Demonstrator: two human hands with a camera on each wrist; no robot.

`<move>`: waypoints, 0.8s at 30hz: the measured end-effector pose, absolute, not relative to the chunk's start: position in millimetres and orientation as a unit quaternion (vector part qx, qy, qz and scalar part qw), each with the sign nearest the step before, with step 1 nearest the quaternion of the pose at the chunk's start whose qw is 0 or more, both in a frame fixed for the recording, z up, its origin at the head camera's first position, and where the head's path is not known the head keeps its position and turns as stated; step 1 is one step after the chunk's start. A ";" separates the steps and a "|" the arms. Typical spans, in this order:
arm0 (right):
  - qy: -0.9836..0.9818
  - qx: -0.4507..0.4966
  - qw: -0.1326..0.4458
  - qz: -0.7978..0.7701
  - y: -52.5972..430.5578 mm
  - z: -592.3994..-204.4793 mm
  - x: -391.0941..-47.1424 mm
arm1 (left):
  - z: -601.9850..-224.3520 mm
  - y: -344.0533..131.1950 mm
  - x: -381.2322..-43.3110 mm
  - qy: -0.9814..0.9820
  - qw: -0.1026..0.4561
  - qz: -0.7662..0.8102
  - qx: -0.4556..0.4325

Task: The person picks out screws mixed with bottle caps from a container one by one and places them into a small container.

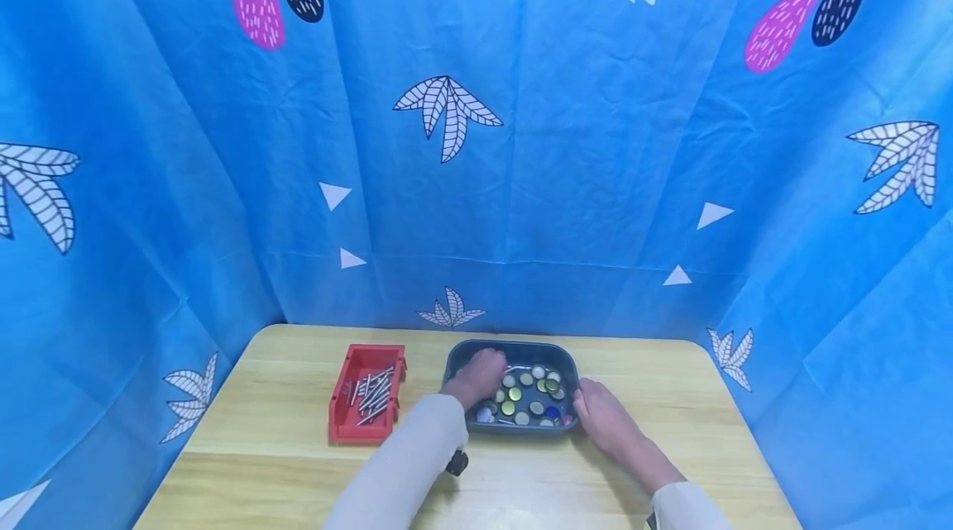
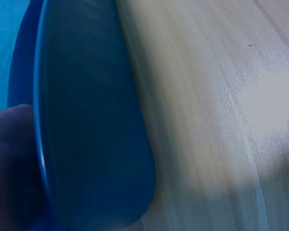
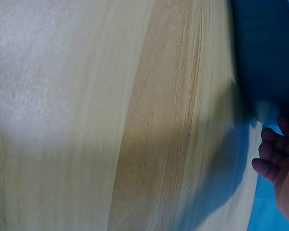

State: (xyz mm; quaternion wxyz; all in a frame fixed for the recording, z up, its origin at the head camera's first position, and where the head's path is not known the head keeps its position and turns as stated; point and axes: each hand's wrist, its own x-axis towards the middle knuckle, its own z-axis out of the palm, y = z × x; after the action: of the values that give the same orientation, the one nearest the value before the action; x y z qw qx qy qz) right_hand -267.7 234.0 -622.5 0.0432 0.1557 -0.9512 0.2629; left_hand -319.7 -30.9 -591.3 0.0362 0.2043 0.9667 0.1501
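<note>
A dark blue-grey tray (image 1: 514, 428) stands at the back middle of the table, with several round bottle-cap-like discs (image 1: 515, 393) in gold, silver and blue. A few thin metal pieces lie among them. My left hand (image 1: 480, 375) reaches over the near-left rim into the tray. Its fingertips are hidden, so whether it holds anything does not show. At the tray's right end, my right hand (image 1: 606, 418) grips the rim. In the right wrist view its fingers (image 3: 274, 151) are curled by the outer wall of the tray (image 3: 267, 53).
Left of the tray, a red bin (image 1: 344, 427) holds a heap of silver nail-like rods (image 1: 375, 393). Both stand on a pale wooden table (image 1: 521, 489). A blue patterned cloth (image 1: 514, 207) hangs behind and along both sides.
</note>
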 end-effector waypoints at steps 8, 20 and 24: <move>-0.950 0.160 0.043 0.265 234.1 -625.0 -268.9 | -588.2 -40.9 -319.4 0.958 0.020 0.158 0.238; -0.951 0.155 0.037 0.266 232.2 -619.4 -266.3 | -575.1 -61.9 -314.4 0.936 -0.105 0.005 0.335; -0.951 0.154 0.035 0.264 233.2 -620.4 -268.0 | -565.2 -67.9 -307.5 0.931 -0.124 -0.015 0.343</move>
State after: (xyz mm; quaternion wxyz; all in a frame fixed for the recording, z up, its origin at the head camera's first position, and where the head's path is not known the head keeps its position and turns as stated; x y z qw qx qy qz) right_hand -268.0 233.2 -620.4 0.0352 0.1543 -0.9514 0.2641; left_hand -307.5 -67.9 -565.2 -0.1240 0.3428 0.9311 -0.0153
